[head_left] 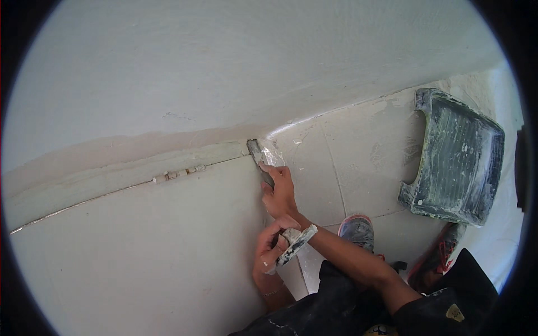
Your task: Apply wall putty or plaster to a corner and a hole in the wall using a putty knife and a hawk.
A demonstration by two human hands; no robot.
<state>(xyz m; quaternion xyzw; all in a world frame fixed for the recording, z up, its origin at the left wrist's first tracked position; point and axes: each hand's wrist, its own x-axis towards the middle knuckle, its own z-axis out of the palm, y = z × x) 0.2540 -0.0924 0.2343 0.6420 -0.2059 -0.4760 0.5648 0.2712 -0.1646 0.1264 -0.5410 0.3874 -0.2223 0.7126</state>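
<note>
My right hand point(280, 190) is closed around the handle of a narrow putty knife point(255, 150). Its blade, smeared with grey-white filler, touches the corner where the pale walls and floor meet. Just below, near the right wrist, my left hand point(272, 246) grips a flat, putty-coated blade tool point(298, 246), its face tilted. The fingers partly hide how this tool is held, and its exact kind is unclear. White filler marks the left fingers and palm.
A dark green plastic stool point(459, 159), streaked white, sits on the tiled floor point(314, 162) at right. My shoes point(357, 231) are close to it. Along the left wall point(140, 246) runs a thin dark line with a rough whitish lump point(178, 174) on it.
</note>
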